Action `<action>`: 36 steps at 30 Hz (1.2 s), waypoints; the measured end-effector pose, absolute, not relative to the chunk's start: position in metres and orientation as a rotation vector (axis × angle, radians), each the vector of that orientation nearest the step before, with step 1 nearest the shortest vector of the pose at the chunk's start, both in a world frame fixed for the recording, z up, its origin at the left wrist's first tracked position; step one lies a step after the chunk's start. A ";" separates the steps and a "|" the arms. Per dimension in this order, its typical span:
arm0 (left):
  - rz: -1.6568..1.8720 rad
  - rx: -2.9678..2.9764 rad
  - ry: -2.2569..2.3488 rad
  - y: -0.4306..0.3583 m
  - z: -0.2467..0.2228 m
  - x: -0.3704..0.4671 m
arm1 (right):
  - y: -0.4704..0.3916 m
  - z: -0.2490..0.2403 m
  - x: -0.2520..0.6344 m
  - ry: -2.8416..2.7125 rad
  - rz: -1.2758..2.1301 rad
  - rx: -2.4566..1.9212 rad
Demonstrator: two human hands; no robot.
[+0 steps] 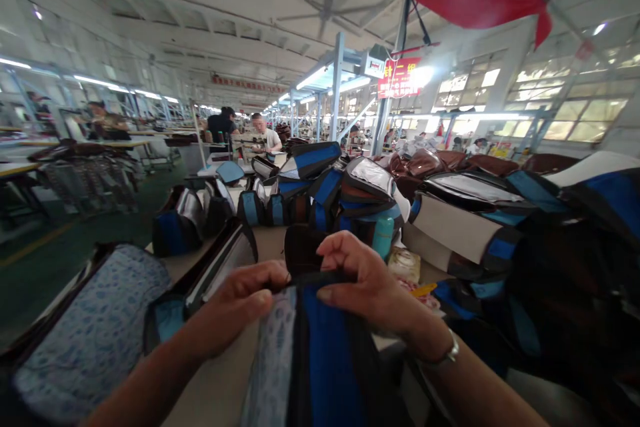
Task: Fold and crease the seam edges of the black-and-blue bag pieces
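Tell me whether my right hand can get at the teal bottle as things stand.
Probably yes: the teal bottle stands just beyond the right hand, its upper part uncovered, though that hand would first have to leave the blue-and-black piece.

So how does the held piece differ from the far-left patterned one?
The held piece looks largely blue and dark; the far-left piece is mostly pale. The left hand and right hand are on the held piece; neither touches the far-left piece. Both show pale patterned fabric and dark edging.

blocked: bag pile (325,187), bottle (383,237) (ahead) | open: table (220,383) left of held bag (333,360)
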State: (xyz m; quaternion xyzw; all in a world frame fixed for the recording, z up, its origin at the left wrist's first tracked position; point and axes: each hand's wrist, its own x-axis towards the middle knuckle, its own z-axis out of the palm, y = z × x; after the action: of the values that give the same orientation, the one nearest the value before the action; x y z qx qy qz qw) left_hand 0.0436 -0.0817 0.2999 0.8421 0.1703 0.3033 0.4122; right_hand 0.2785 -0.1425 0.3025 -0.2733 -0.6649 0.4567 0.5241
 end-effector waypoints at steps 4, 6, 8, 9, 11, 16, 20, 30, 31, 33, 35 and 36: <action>0.472 2.194 0.503 -0.087 0.303 0.053 | -0.148 0.274 0.300 -1.690 1.113 -0.738; 0.342 2.161 0.481 -0.094 0.299 0.061 | -0.163 0.260 0.304 -1.688 1.195 -0.761; 0.269 2.111 0.438 -0.104 0.295 0.067 | -0.180 0.254 0.307 -1.695 1.235 -0.790; 0.242 2.094 0.410 -0.109 0.294 0.070 | -0.188 0.253 0.308 -1.704 1.240 -0.809; 0.200 2.074 0.359 -0.118 0.294 0.075 | -0.200 0.256 0.310 -1.739 1.230 -0.847; 0.183 1.983 0.425 -0.129 0.294 0.088 | -0.211 0.266 0.315 -1.825 1.160 -0.900; 0.161 1.986 0.464 -0.128 0.292 0.092 | -0.211 0.272 0.315 -1.834 1.158 -0.922; 0.096 1.906 0.377 -0.122 0.295 0.095 | -0.202 0.274 0.310 -1.799 1.205 -1.033; 0.102 1.910 0.378 -0.122 0.295 0.096 | -0.202 0.274 0.310 -1.796 1.206 -1.018; 0.125 1.937 0.396 -0.122 0.293 0.096 | -0.201 0.275 0.310 -1.806 1.190 -0.993; 0.150 1.954 0.420 -0.122 0.291 0.095 | -0.200 0.274 0.309 -1.827 1.170 -1.017; 0.155 1.954 0.436 -0.122 0.290 0.095 | -0.200 0.274 0.308 -1.835 1.154 -1.041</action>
State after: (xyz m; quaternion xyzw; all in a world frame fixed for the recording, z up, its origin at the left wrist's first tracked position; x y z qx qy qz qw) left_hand 0.0951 -0.1216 0.2903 0.8210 0.1834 0.0652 0.5367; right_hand 0.3082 -0.1999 0.2735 -0.4039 -0.7118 0.4477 0.3603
